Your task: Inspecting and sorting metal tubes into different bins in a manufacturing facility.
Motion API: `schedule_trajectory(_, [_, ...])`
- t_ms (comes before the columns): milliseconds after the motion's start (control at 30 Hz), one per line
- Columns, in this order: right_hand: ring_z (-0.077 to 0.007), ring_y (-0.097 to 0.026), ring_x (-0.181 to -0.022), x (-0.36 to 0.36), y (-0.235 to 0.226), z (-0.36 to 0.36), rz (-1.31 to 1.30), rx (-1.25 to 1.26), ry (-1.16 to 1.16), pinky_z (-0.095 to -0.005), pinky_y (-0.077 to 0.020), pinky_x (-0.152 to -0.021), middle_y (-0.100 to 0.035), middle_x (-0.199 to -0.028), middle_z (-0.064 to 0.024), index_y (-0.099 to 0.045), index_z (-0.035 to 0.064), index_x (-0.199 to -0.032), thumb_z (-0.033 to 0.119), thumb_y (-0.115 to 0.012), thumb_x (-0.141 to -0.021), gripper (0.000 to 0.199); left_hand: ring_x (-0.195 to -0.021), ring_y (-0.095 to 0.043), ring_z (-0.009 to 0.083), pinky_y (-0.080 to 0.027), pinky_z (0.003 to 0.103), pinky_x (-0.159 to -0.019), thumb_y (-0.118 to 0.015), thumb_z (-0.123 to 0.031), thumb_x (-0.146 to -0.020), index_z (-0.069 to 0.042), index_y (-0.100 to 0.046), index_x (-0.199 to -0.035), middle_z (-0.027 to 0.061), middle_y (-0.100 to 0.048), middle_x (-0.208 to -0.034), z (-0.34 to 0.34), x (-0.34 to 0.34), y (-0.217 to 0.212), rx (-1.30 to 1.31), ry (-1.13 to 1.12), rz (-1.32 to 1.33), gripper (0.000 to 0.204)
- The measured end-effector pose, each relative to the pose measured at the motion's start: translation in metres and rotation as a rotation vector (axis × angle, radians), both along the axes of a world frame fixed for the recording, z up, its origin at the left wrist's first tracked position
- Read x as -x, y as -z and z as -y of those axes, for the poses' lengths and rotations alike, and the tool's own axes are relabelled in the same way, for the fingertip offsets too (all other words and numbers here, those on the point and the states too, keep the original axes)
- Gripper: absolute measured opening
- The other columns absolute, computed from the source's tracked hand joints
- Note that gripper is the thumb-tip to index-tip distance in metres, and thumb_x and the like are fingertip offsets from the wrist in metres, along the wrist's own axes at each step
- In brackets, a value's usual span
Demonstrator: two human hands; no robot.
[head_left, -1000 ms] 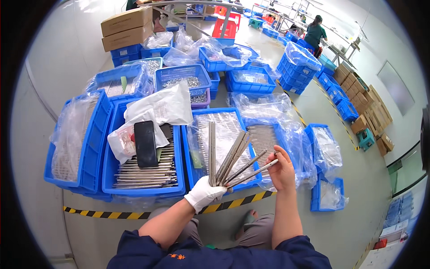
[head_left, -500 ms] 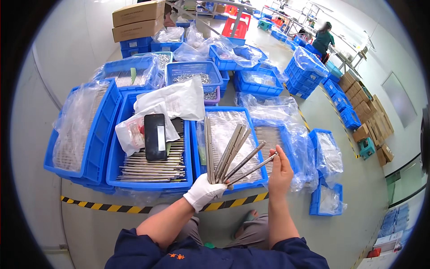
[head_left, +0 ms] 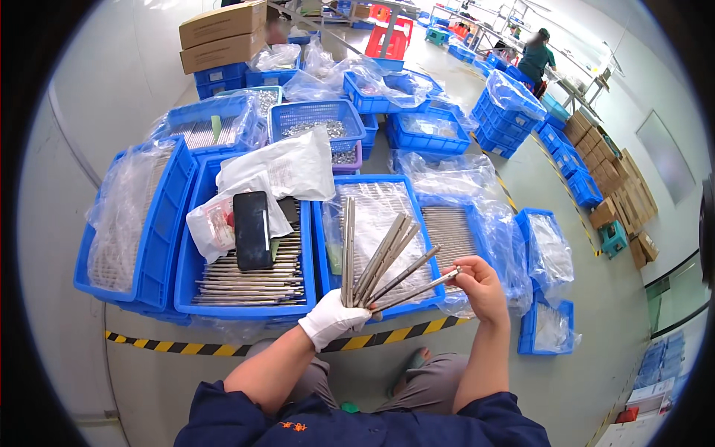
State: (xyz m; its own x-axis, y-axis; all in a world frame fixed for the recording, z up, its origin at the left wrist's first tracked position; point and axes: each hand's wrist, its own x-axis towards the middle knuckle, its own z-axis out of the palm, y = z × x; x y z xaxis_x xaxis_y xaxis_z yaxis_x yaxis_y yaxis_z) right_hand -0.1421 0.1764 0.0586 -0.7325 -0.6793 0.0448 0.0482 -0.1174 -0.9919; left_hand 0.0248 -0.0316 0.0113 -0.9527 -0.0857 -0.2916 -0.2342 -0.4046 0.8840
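Observation:
My left hand [head_left: 335, 319], in a white glove, is closed round the lower ends of several metal rods [head_left: 384, 257], which fan out upward. My bare right hand [head_left: 482, 287] pinches the upper end of one metal rod [head_left: 417, 289] that slants out to the right, its lower end still at the left hand. Beneath the fan is a blue crate [head_left: 322, 257] with rods under clear plastic wrap. A neighbouring blue crate [head_left: 186, 279] on the left holds loose rods [head_left: 249, 287], with a black phone [head_left: 252, 231] and white plastic packets [head_left: 287, 167] on top.
More blue crates stand around: one with wrapped rods [head_left: 130, 223] at far left, a basket of small metal parts [head_left: 316, 119] behind, small crates [head_left: 547, 328] at right. Yellow-black floor tape [head_left: 216, 349] runs before my legs. Cardboard boxes [head_left: 223, 37] are stacked behind; a person [head_left: 535, 59] works far off.
My right hand has moved right and a little down, its fingers now bent round the rod's end. The outer rod leans lower to the right. The left hand keeps its bundle.

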Motion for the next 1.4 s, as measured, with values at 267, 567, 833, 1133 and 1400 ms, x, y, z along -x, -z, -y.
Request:
schedule_trajectory(267, [-0.0124, -0.055, -0.076, 0.006, 0.022, -0.002, 0.216, 0.324, -0.084, -0.0246, -0.0456, -0.072, -0.058, -0.087, -0.0089, -0.051, 0.0019, -0.091, -0.001, -0.056, -0.075, 0.017, -0.054, -0.048, 0.008, -0.039, 0.021, -0.047, -0.059, -0.012, -0.069, -0.003, -0.057, -0.087, 0.008, -0.061, -0.077, -0.002, 0.003, -0.007, -0.005, 0.061, 0.049, 0.021])
schedule_trajectory(567, [-0.0142, -0.054, -0.081, -0.008, 0.025, 0.013, 0.325, 0.366, -0.045, -0.0261, -0.0471, -0.072, -0.057, -0.09, -0.0082, -0.053, 0.0049, -0.095, 0.006, -0.056, -0.079, 0.017, -0.052, -0.046, 0.0067, -0.036, 0.02, -0.045, -0.059, -0.016, -0.069, -0.002, -0.057, -0.086, 0.0029, -0.055, -0.062, -0.012, 0.021, -0.019, 0.067, 0.054, -0.024, 0.022])
schedule_trajectory(833, [-0.0067, -0.051, -0.072, -0.054, 0.051, 0.056, 0.326, -0.111, -0.117, -0.0204, -0.0403, -0.065, -0.06, -0.082, -0.0016, -0.056, 0.0028, -0.099, 0.006, -0.06, -0.075, 0.025, -0.051, -0.047, 0.0074, -0.035, 0.019, -0.044, -0.059, -0.013, -0.07, -0.004, -0.057, -0.085, 0.0006, -0.052, -0.06, -0.012, 0.021, -0.002, -0.008, -0.092, -0.033, 0.018])
schedule_trajectory(1133, [-0.006, -0.053, -0.073, -0.05, 0.047, 0.056, 0.15, -0.055, 0.033, -0.0191, -0.0416, -0.067, -0.059, -0.08, -0.0018, -0.056, 0.0013, -0.093, 0.006, -0.059, -0.077, 0.017, -0.053, -0.049, 0.0067, -0.036, 0.019, -0.046, -0.059, -0.015, -0.071, -0.005, -0.059, -0.087, 0.0012, -0.056, -0.064, -0.007, 0.022, -0.005, 0.088, -0.035, -0.005, 0.019])
schedule_trajectory(1400, [-0.005, -0.05, -0.067, -0.051, 0.05, 0.057, 0.224, -0.092, -0.012, -0.0186, -0.0398, -0.062, -0.057, -0.075, 0.0002, -0.056, 0.0035, -0.092, 0.008, -0.059, -0.077, 0.016, -0.054, -0.05, 0.0066, -0.036, 0.019, -0.045, -0.06, -0.016, -0.071, -0.005, -0.059, -0.087, 0.0007, -0.057, -0.064, -0.012, 0.023, -0.001, 0.118, -0.044, -0.012, 0.02])
